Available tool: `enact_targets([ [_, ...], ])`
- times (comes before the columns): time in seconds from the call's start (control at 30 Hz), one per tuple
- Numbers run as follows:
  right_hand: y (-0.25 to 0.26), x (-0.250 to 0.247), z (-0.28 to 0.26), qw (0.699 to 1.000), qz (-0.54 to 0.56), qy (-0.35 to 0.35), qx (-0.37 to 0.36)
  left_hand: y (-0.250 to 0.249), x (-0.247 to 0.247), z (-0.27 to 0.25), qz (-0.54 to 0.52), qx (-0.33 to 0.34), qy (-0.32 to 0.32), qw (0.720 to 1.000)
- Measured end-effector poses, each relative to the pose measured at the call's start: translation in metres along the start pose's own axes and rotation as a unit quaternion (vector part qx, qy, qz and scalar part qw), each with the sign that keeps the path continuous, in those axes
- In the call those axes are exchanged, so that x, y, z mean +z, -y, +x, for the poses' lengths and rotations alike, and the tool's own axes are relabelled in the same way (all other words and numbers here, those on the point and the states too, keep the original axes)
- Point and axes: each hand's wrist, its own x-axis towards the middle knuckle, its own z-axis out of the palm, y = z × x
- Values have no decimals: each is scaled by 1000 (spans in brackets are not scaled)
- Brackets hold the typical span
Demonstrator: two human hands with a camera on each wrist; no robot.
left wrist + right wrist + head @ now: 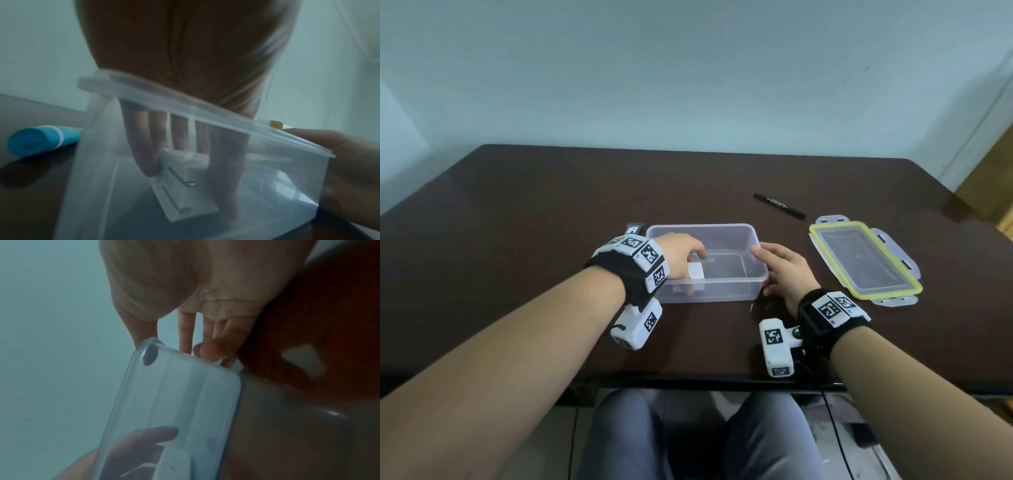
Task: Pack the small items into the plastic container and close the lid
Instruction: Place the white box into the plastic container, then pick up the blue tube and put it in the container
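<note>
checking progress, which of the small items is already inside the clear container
The white plug-like block, gripped by the left hand inside the clear plastic container. The black marker pen and blue tube lie outside on the dark table.

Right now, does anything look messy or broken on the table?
Nothing stands out. The box sits flat, its lid lies flat beside it, and the pen and blue tube just wait on the table. No spills or breaks show.

At frame centre, the left hand [681, 255] holds a small white box [695, 273] inside the clear plastic container [722, 229]. The right hand [784, 270] rests against its right end. The lid [863, 262] lies at right, a black marker [779, 205] above.
</note>
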Motion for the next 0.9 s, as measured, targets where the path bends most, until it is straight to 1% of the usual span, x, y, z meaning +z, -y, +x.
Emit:
enact_targets([
  [0.17, -1, 0, 1, 1000, -8, -1, -5, 2, 1, 2, 3, 4, -1, 1000],
  [0.27, 0, 1, -1, 1000, -21, 2, -15, 6, 0, 2, -44, 15, -15, 999],
  [0.33, 2, 2, -4, 999, -27, 2, -22, 8, -3, 0, -97, 24, -37, 994],
  [0.4, 3, 3, -5, 999, -34, 2, -24, 13, -9, -6, -151, 26, -87, 984],
  [0.47, 3, 3, -5, 999, -37, 2, -24, 19, -15, -12, -211, 21, -147, 966],
  [0.53, 3, 3, -6, 999, -38, 3, -23, 29, -22, -18, -276, 7, -204, 939],
  [0.63, 1, 3, -6, 999, -37, 5, -28, 49, -31, -25, -392, -49, -286, 873],
  [0.67, 0, 2, -4, 999, -38, 3, -30, 57, -32, -25, -407, -71, -304, 858],
  [0.7, -1, 2, -3, 999, -38, 2, -30, 66, -32, -24, -401, -94, -316, 855],
  [0.77, -3, 1, -1, 999, -36, 0, -30, 81, -27, -19, -364, -128, -316, 867],
  [0.9, -4, 1, 2, 999, -32, 2, -31, 96, -17, -10, -255, -176, -258, 915],
])
